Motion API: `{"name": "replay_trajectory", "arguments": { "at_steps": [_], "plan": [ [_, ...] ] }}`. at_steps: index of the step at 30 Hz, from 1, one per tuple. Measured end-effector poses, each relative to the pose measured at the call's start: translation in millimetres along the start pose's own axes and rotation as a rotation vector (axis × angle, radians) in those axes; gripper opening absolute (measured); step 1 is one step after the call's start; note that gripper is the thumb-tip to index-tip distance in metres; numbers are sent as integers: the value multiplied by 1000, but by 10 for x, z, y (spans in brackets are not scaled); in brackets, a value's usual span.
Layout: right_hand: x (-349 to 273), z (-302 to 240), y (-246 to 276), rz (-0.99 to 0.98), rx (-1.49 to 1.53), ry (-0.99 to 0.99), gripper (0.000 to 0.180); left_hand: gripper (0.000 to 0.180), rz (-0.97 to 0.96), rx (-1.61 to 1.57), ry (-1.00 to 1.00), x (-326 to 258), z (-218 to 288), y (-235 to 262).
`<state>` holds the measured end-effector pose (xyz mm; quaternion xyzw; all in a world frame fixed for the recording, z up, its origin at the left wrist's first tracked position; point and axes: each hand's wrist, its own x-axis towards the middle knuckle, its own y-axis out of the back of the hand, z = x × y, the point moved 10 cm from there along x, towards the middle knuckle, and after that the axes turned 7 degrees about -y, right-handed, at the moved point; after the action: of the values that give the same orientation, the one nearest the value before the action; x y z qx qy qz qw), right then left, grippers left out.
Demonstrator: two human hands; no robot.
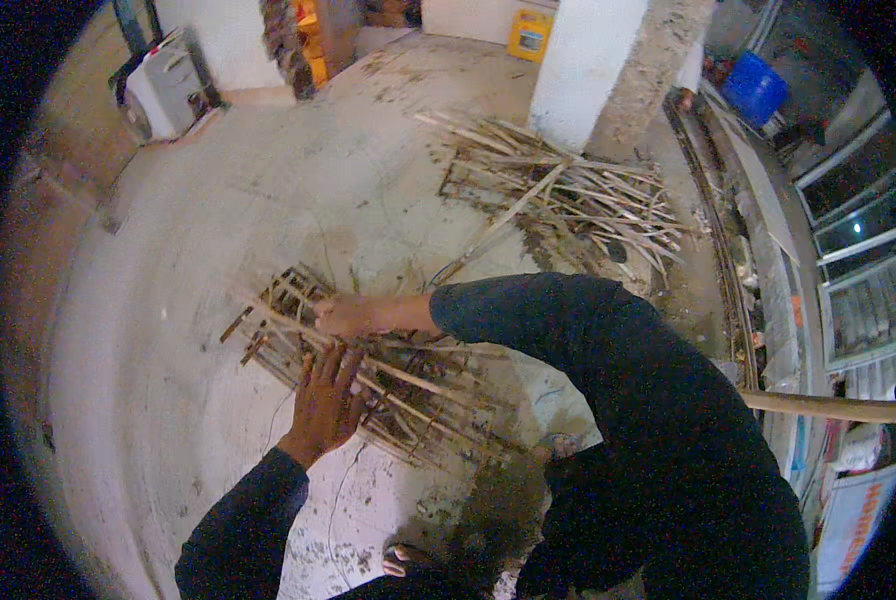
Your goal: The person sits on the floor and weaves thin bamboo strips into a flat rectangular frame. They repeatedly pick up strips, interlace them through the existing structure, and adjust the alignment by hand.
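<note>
Pale concrete floor (168, 330), scuffed and dirt-marked, spreads through the room, its edges bent by the wide lens. At the far side stands a white pillar (578, 80) with a rough, bare side, and near it a yellow box (530, 38). A whitish boxy object (168, 90) sits at the far left, and a blue container (755, 88) at the far right, beyond a window frame (826, 275).

2 heaps of thin wood lie on the floor. The nearer stack of sticks (428, 405) is right under the person's hands, left of the middle of the view, with many pieces crossing one another. The farther pile of sticks (588, 195) lies loosely tangled beside the pillar's base, well apart from the first.

The left hand (330, 395) lies over the near edge of the stack, back upward, fingers stretched out and pointing away; I cannot tell whether its thumb pinches a piece. The right hand (348, 315) reaches across to the stack's far side, just beyond the left, with fingers bent; blur hides whether they close on a stick.

Dark sleeves (608, 330) cover both arms. At the right, a long wooden piece (828, 405) juts out past the right arm.
</note>
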<state>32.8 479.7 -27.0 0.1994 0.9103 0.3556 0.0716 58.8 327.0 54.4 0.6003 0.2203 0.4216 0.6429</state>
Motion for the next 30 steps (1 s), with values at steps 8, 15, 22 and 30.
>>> {"name": "replay_trajectory", "arguments": {
  "at_steps": [8,15,22,30],
  "plan": [
    [-1630,294,2594,316,-80,-116,26,51,-237,-77,56,-212,-163,-312],
    [-4401,2355,3728,109,-720,-1000,45,74,-234,-55,131,80,-96,-129],
    [-5011,2101,2939,653,-667,-984,56,95,-329,-47,-13,445,-123,-214],
    [-5422,2313,1922,894,222,-1003,33,66,-297,-15,-110,318,-235,-291]
  ]
}}
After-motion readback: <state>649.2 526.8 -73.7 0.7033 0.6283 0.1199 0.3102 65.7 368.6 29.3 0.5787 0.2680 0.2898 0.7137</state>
